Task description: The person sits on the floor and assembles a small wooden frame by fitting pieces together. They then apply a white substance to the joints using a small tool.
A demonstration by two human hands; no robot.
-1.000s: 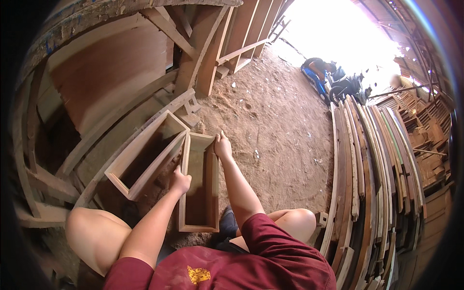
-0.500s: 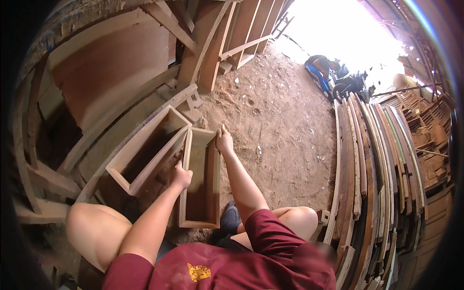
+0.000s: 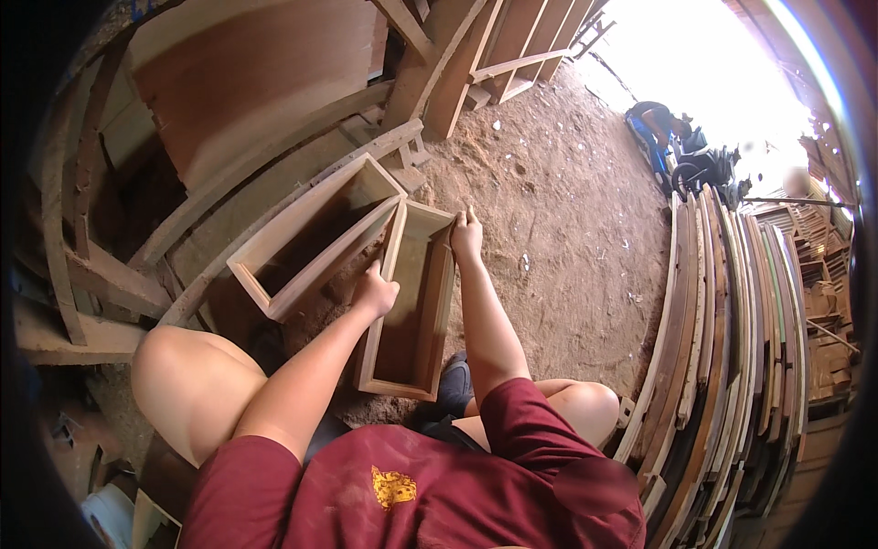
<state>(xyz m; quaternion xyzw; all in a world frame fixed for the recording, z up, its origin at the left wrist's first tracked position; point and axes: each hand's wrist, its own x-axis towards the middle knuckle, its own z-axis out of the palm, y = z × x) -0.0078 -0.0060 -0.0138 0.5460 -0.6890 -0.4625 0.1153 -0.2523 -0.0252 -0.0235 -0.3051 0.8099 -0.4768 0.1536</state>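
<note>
Between my knees stands a wooden drawer box (image 3: 372, 348), a long open frame with pale edges. My left hand (image 3: 376, 291) is closed round its left side wall. Gripping the far right corner of the same box is my right hand (image 3: 466, 234). A second wooden drawer box (image 3: 259, 295) lies tilted to the left, its far right corner touching the first box. Its inside is in deep shadow. The fingers of my left hand are partly hidden behind the wall they hold.
A long stack of planks (image 3: 704, 357) runs along the right. At the left stand a wooden frame (image 3: 119, 284) and a large brown panel (image 3: 247, 82). Tall wooden cabinet frames (image 3: 512, 46) rise at the back. A person bends by a motorcycle (image 3: 700, 165) far off on the dirt floor (image 3: 558, 220).
The whole view has shifted, so most things sit further right and the boxes higher in the picture. Both hands keep their hold on the right-hand box, which stays against the other.
</note>
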